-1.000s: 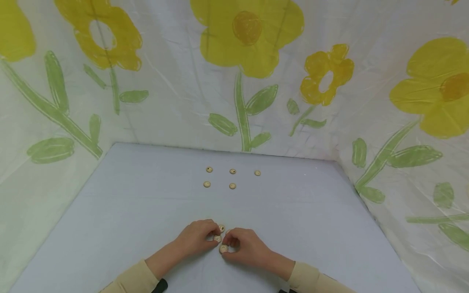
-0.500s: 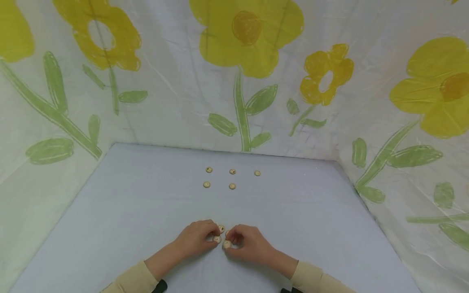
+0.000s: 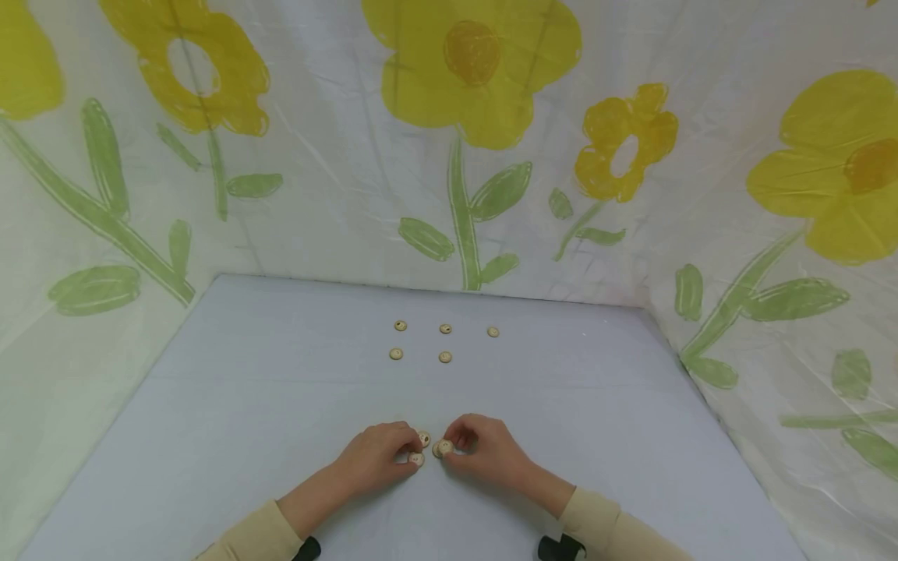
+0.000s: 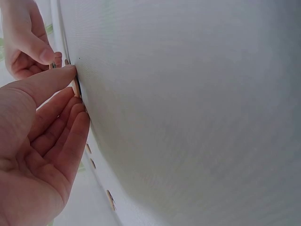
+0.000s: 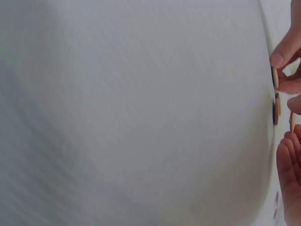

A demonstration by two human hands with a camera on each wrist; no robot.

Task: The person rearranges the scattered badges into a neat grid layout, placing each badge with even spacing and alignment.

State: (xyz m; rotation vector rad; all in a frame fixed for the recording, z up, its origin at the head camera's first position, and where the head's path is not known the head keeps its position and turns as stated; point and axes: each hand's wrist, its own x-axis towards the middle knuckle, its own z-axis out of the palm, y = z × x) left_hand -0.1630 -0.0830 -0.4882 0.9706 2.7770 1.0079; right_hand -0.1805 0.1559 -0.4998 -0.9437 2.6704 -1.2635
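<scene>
Near the front middle of the table, my left hand (image 3: 375,454) holds a small round wooden disc (image 3: 416,460) at its edge between thumb and fingers. Another disc (image 3: 424,439) with a dark mark lies at its fingertips. My right hand (image 3: 487,450) pinches a similar disc (image 3: 446,447) between thumb and finger. Under and beside that one, a further disc (image 3: 436,449) is partly covered. In the right wrist view, the pinched disc (image 5: 292,122) stands on edge, slightly off the table. The left wrist view shows the left thumb and fingers at a disc (image 4: 76,85) on the surface.
Farther back on the pale table (image 3: 281,389), several matching discs lie in two rows; one sits at the right end of the back row (image 3: 493,332). A white sheet with painted yellow flowers (image 3: 482,70) hangs along the back and sides of the table.
My right hand has moved away from me and slightly right with its disc, which now overlaps the disc behind it. The left hand and the back rows have stayed put.
</scene>
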